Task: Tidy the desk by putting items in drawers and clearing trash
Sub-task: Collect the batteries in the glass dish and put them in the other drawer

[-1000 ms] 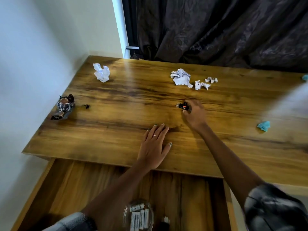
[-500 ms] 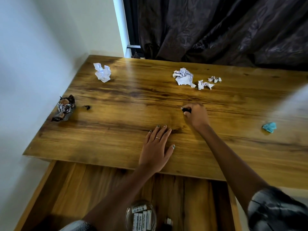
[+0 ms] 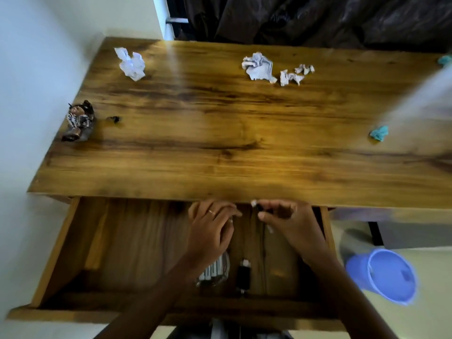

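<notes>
The wooden desk (image 3: 220, 148) has its drawer (image 3: 73, 241) pulled out below the front edge. Both hands hover over the drawer, just under the desk's edge. My right hand (image 3: 291, 221) pinches a small black object (image 3: 259, 207) between thumb and fingers. My left hand (image 3: 210, 231), with a ring on one finger, is loosely curled and holds nothing. In the drawer lie a clear container of white batteries (image 3: 215, 270), partly hidden by my left wrist, and a black USB stick (image 3: 243, 275). Crumpled white papers (image 3: 259, 66) (image 3: 130, 63) lie at the back of the desk.
A dark crumpled wrapper (image 3: 79, 121) and a small black scrap (image 3: 113, 119) sit at the desk's left edge. Teal scraps (image 3: 379, 132) lie on the right. A blue plastic bin (image 3: 389, 275) stands on the floor to the right. A dark curtain (image 3: 318, 18) hangs behind.
My right hand lifted the small black object off the desk and brought it back over the open drawer. My left hand left the desktop and moved over the drawer too. The view tilted down.
</notes>
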A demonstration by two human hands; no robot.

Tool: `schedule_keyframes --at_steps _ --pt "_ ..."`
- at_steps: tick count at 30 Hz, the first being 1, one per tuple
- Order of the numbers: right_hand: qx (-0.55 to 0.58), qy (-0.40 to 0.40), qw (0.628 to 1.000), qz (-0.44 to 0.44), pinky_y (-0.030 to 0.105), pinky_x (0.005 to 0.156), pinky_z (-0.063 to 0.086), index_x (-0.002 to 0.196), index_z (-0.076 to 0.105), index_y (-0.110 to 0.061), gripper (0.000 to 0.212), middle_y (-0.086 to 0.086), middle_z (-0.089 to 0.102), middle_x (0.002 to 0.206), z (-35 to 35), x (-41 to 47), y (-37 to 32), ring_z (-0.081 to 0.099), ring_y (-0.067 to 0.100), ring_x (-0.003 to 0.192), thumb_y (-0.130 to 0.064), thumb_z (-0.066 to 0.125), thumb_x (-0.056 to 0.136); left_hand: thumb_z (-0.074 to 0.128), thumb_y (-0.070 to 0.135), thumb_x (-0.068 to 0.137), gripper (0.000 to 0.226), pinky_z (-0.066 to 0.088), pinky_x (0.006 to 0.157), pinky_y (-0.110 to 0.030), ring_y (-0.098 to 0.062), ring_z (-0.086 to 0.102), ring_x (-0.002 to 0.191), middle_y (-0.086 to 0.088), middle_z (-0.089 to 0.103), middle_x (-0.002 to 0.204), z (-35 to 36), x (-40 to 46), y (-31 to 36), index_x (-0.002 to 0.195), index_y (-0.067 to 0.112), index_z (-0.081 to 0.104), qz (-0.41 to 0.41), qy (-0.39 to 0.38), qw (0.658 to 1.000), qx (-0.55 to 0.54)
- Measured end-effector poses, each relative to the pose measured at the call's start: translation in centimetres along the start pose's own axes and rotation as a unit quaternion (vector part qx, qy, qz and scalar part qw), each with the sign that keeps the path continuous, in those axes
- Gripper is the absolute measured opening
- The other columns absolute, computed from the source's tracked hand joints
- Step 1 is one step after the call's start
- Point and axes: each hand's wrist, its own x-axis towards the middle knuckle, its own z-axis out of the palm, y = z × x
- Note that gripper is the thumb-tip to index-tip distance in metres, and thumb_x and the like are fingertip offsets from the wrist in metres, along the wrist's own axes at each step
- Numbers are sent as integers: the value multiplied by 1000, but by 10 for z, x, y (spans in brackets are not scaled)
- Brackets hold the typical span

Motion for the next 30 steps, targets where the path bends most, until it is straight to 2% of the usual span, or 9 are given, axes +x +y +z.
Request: schedule_keyframes --at_steps 3,5,7,9,18,22,24,26,30 --pt "-50 -10 997 60 21 83 54 106 69 -23 27 -12 70 101 17 -30 42 64 -2 93 -17 71 80 50 34 84 22 28 93 -32 -8 46 105 11 62 104 5 -36 5 103 32 60 -13 -101 995 -3" --pt "-101 0 991 87 12 75 50 108 69 -20 27 -8 70 104 28 -40 67 61 -3 89 -17 70 82 47 49 86 34 34 97 -40 -9 46 112 11 61 113 8 -49 7 113 32 58 -22 -210 977 7" --pt "-144 11 985 98 6 66 44 110 68 -17 27 -4 70 106 38 -45 86 58 -3 87 -16 68 84 45 63 84 57 20 108 -43 -14 36 129 9 48 134 9 -57 10 132 32 45 -44 -341 939 30" --pt "-175 13 979 105 5 63 43 111 67 -16 26 -4 70 106 46 -50 100 58 -2 86 -16 66 85 47 69 79 74 7 112 -44 -17 21 138 9 33 147 11 -65 12 141 32 30 -39 -401 913 68" --pt "-256 -38 960 106 6 57 38 95 70 -15 11 0 69 104 57 -47 110 56 1 81 -12 64 86 60 55 78 76 3 112 -46 -20 17 140 5 30 149 17 -69 17 143 27 31 -12 -384 916 114" --pt "-232 -43 967 99 7 75 43 107 68 -11 23 2 67 114 51 -49 112 62 9 103 -5 61 87 59 55 79 72 3 111 -45 -20 21 139 4 33 148 19 -71 17 140 26 35 -6 -375 919 121" --pt "-226 -35 969 93 11 81 43 109 67 -11 26 2 67 116 44 -49 113 61 9 107 0 57 88 58 57 79 73 3 111 -45 -20 21 138 4 33 148 18 -71 17 140 25 35 -8 -371 921 121" --pt "-228 -44 969 85 9 78 43 108 66 -10 25 3 67 114 34 -47 112 60 6 102 1 57 87 56 59 79 73 4 112 -45 -20 22 138 3 34 147 18 -71 17 140 25 36 -9 -365 923 118" --pt "-257 -157 950 75 9 66 45 113 60 -8 29 7 65 112 25 -38 108 58 5 90 -1 61 85 55 61 79 73 7 112 -46 -20 25 137 3 37 145 20 -73 16 139 25 38 -1 -356 927 120"
